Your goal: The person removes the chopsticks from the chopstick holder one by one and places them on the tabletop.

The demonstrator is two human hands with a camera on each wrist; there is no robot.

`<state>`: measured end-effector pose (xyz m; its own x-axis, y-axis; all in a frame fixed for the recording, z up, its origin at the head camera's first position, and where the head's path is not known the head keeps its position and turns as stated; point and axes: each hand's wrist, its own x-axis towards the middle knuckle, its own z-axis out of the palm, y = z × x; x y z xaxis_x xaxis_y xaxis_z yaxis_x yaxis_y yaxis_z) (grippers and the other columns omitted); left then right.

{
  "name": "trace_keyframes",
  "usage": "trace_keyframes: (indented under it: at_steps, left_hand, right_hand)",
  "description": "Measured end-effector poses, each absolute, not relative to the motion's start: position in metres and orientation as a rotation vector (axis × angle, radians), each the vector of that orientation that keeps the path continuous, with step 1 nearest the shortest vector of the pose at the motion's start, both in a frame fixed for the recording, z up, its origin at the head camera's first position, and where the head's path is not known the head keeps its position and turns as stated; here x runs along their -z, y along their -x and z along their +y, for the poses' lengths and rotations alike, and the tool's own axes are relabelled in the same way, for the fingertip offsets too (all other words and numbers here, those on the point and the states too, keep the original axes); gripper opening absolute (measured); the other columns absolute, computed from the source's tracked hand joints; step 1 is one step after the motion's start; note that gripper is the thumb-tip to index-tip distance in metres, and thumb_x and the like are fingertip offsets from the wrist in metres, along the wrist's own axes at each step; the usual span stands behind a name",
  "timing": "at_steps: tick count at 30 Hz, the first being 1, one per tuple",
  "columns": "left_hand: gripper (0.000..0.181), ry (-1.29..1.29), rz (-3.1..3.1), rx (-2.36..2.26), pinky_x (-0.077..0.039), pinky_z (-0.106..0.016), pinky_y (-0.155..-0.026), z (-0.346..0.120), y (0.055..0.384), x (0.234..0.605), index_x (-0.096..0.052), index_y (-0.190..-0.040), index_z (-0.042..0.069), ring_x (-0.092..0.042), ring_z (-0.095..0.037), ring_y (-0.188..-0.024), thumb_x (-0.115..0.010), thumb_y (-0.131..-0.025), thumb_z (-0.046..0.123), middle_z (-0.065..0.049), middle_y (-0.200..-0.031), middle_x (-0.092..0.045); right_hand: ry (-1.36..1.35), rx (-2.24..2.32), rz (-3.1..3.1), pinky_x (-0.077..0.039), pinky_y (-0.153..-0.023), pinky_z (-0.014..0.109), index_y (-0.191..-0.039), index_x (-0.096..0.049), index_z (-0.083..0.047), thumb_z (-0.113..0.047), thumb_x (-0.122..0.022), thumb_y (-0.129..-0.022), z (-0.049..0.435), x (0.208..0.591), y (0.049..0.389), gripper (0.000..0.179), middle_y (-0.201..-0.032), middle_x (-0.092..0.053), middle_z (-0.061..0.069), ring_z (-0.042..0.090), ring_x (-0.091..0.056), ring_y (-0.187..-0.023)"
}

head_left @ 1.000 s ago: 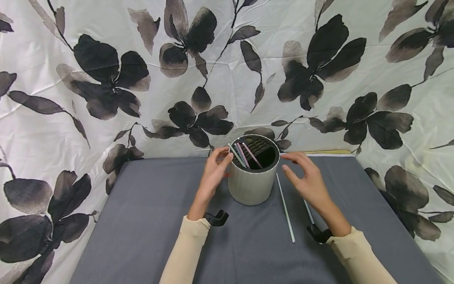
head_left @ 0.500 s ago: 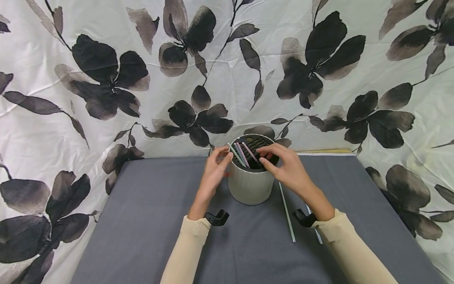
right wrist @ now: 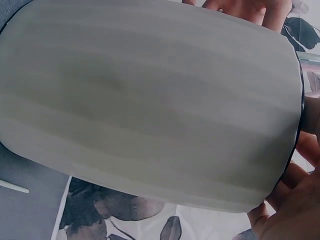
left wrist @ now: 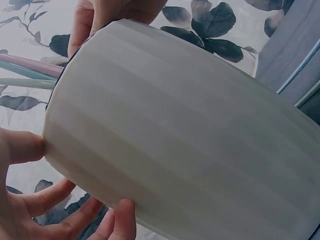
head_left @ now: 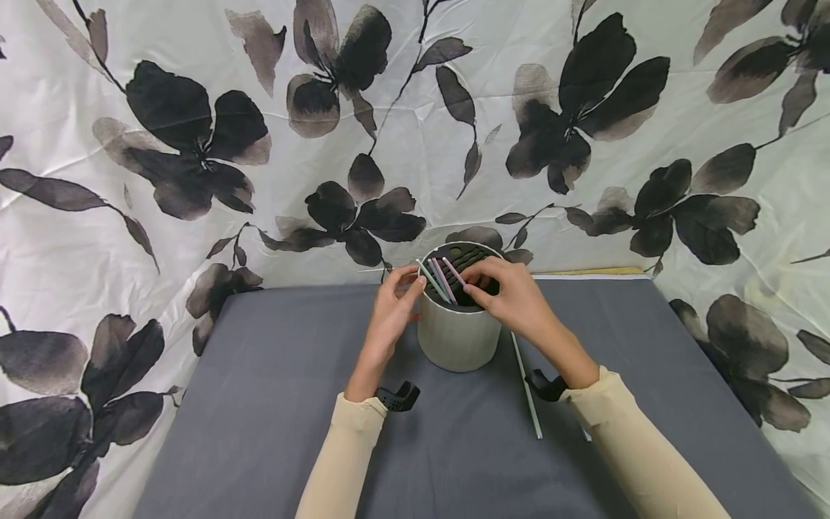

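A pale ribbed cylindrical holder (head_left: 459, 339) with a dark slotted insert (head_left: 457, 252) stands upright on the table. My left hand (head_left: 390, 306) holds its left side; in the left wrist view the left thumb and fingers (left wrist: 125, 217) curl against the wall and rim. Leaning in the holder are a pale green stick (head_left: 433, 280), a lilac stick (head_left: 444, 280) and a thin pink stick (head_left: 454, 269). Above the opening, my right hand (head_left: 515, 295) pinches the pink stick between thumb and index finger. The right wrist view hides that pinch behind the holder.
To the right of the holder a whitish stick (head_left: 527, 393) lies on the grey cloth-covered table (head_left: 279, 375). A light blue stick (head_left: 586, 435) shows mostly hidden under the right sleeve. Behind the table hangs a floral sheet (head_left: 415, 144).
My right hand has moved left from beside the holder to over its opening and taken the pink stick between thumb and finger. The left hand keeps its place.
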<state>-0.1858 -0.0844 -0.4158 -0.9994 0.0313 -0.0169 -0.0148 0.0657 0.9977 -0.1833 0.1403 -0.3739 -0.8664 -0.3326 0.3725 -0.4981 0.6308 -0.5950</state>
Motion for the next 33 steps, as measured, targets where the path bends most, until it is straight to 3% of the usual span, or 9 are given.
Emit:
trace_keyframes:
  at_steps: [6,16,21,27,33]
  left_hand:
    - [0.042,-0.004,2.253,-2.130,-0.064,-0.040,-0.077,-0.085,0.187,0.416,-0.060,-0.144,0.020,-0.062,-0.029,-0.125,-0.065,-0.104,0.034,-0.010,-0.142,-0.061]
    - [0.041,-0.006,2.251,-2.135,-0.064,-0.040,-0.075,-0.086,0.188,0.416,-0.061,-0.143,0.020,-0.063,-0.029,-0.124,-0.065,-0.104,0.034,-0.011,-0.141,-0.062]
    - [0.039,-0.020,2.246,-2.140,-0.063,-0.037,-0.074,-0.085,0.188,0.415,-0.062,-0.142,0.020,-0.064,-0.028,-0.123,-0.064,-0.105,0.034,-0.010,-0.140,-0.063]
    - [0.040,-0.004,2.240,-2.143,-0.063,-0.038,-0.075,-0.086,0.187,0.415,-0.062,-0.142,0.020,-0.063,-0.028,-0.124,-0.065,-0.105,0.034,-0.010,-0.141,-0.063]
    - [0.040,-0.010,2.243,-2.142,-0.064,-0.040,-0.076,-0.086,0.187,0.415,-0.062,-0.142,0.021,-0.063,-0.029,-0.124,-0.065,-0.104,0.033,-0.009,-0.142,-0.062]
  right_hand:
    - [-0.690,-1.055,-2.589,-0.053,-0.071,0.037,-0.104,-0.079,-0.011,-0.010,-0.078,-0.094,0.138,0.375,0.184,0.010,-0.099,-0.073,0.003,0.016,-0.062,-0.081]
    - [-0.590,-1.029,-2.514,-0.056,-0.085,0.050,-0.112,-0.073,-0.011,-0.014,-0.073,-0.099,0.139,0.374,0.177,0.014,-0.105,-0.075,0.007,0.025,-0.071,-0.097]
    - [-0.557,-1.060,-2.391,-0.054,-0.079,0.039,-0.114,-0.072,-0.009,-0.012,-0.072,-0.100,0.141,0.369,0.174,0.015,-0.101,-0.077,0.007,0.022,-0.072,-0.090]
    - [-0.532,-1.142,-2.230,-0.050,-0.080,0.013,-0.117,-0.070,-0.003,-0.008,-0.071,-0.100,0.145,0.363,0.171,0.018,-0.105,-0.076,0.009,0.019,-0.073,-0.088]
    - [-0.506,-1.207,-2.097,-0.052,-0.080,0.006,-0.118,-0.068,0.001,-0.002,-0.070,-0.099,0.147,0.355,0.169,0.020,-0.102,-0.076,0.013,-0.004,-0.068,-0.086]
